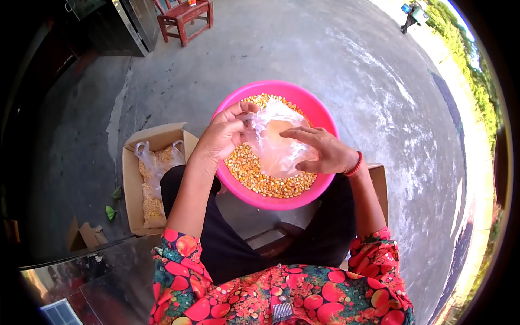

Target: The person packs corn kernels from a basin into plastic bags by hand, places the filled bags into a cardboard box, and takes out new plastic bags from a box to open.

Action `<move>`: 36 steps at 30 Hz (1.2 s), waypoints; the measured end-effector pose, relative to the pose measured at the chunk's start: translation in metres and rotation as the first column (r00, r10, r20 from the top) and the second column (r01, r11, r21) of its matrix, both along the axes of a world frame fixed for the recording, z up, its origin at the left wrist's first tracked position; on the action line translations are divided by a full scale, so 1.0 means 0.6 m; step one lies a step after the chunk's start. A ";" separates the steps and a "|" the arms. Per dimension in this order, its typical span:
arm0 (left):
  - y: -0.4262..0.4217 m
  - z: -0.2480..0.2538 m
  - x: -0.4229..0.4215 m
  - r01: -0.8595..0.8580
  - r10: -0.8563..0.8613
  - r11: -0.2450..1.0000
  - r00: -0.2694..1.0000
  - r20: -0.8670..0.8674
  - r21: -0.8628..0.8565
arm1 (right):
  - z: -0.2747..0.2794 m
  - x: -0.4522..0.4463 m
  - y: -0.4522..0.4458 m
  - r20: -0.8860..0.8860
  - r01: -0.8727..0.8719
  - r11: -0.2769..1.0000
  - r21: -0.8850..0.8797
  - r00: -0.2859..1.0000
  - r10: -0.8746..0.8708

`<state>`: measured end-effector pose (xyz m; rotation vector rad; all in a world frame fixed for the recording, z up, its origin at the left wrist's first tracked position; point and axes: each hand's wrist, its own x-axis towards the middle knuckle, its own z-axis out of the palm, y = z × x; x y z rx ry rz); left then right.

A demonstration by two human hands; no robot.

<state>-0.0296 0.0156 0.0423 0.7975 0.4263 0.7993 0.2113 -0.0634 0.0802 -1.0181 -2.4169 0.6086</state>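
Note:
A pink basin (pixel 319 105) of yellow corn kernels (pixel 265 183) sits in front of my body, between my knees. Over the corn is a clear plastic bag (pixel 271 135), crumpled and thin. My left hand (pixel 225 134) is closed, pinching the bag's left edge between thumb and fingers. At the bag's right side is my right hand (pixel 325 151), with fingers stretched out and the thumb apart from them. Its fingertips lie over or against the plastic; I cannot tell which. A red bracelet (pixel 355 164) circles my right wrist.
Left of my knee, a cardboard box (pixel 131 179) holds plastic bags of corn (pixel 154 206). Another cardboard box (pixel 380 187) shows partly by my right knee. A red wooden chair (pixel 184 19) stands at the far left; a person (pixel 414 16) is far off at the upper right.

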 end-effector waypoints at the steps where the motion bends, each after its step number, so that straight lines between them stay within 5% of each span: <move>1: -0.003 0.013 0.014 0.022 -0.022 1.000 1.000 -0.002 -0.022 | -0.004 -0.023 0.001 -0.098 0.036 0.999 -0.005 0.995 -0.037; 2: -0.003 0.019 0.024 0.047 -0.047 0.998 0.999 -0.003 -0.043 | -0.009 -0.038 0.001 -0.194 0.075 0.997 -0.013 0.978 -0.076; 5: 0.000 0.017 0.024 0.143 -0.137 0.986 0.988 0.071 -0.087 | -0.086 -0.056 -0.009 0.245 0.080 0.987 -0.141 0.969 -0.043; 6: 0.007 0.014 0.020 0.215 -0.205 0.973 0.972 0.111 -0.088 | -0.089 -0.062 -0.012 0.275 -0.045 0.992 -0.118 0.958 0.076; 8: 0.013 0.002 0.015 0.259 -0.254 0.960 0.965 0.059 -0.107 | -0.083 -0.062 -0.021 0.450 0.030 0.970 -0.242 0.889 0.084; 10: -0.026 0.020 0.018 0.358 -0.052 0.821 0.823 -0.566 0.445 | -0.060 -0.058 -0.027 0.561 0.073 0.971 -0.227 0.825 0.070; 12: -0.035 -0.002 0.028 0.380 -0.051 0.796 0.818 -0.574 0.471 | -0.054 -0.039 -0.012 0.661 0.111 0.970 -0.214 0.748 0.060; 14: -0.030 -0.050 0.034 0.407 -0.120 0.881 0.684 -0.719 0.241 | -0.046 -0.020 0.002 0.715 0.095 0.992 -0.086 0.699 -0.005; 15: -0.025 -0.059 0.035 0.317 -0.016 0.897 0.721 -0.693 0.310 | -0.029 -0.014 0.008 0.728 0.112 0.987 -0.112 0.686 0.005; 16: -0.017 -0.065 0.030 0.316 -0.018 0.899 0.720 -0.694 0.304 | -0.032 -0.009 0.009 0.726 0.110 0.987 -0.117 0.688 0.009; 18: -0.012 -0.065 0.015 0.008 0.011 0.999 0.940 -0.341 0.053 | -0.034 -0.008 -0.007 0.707 0.131 0.981 -0.142 0.707 0.008; 24: -0.016 -0.083 0.021 -0.166 0.126 0.965 0.973 -0.196 -0.204 | -0.028 -0.018 -0.021 0.556 0.035 0.949 -0.312 0.817 0.153; 26: -0.021 -0.088 0.027 -0.162 0.118 0.963 0.971 -0.207 -0.213 | 0.009 -0.022 -0.020 0.177 0.076 0.997 0.035 0.981 -0.081; 29: -0.030 -0.070 0.048 -0.150 0.085 0.952 0.967 -0.240 -0.266 | 0.057 -0.063 -0.010 0.025 0.239 0.966 0.100 0.970 -0.243; 30: -0.031 -0.065 0.047 -0.147 0.083 0.953 0.967 -0.241 -0.264 | 0.050 -0.074 -0.009 -0.058 0.159 0.985 0.069 0.986 -0.156; 33: -0.037 -0.042 0.045 -0.185 0.139 0.971 0.952 -0.272 -0.152 | -0.032 -0.097 -0.017 -0.032 0.109 0.986 -0.127 0.993 -0.114; 35: -0.028 -0.051 0.035 -0.215 0.186 0.975 0.932 -0.312 -0.060 | -0.091 -0.099 -0.015 0.263 0.153 0.963 -0.224 0.961 -0.091; 36: -0.021 -0.059 0.027 -0.238 0.236 0.970 0.908 -0.347 0.037 | -0.095 -0.098 -0.013 0.259 0.148 0.963 -0.227 0.962 -0.087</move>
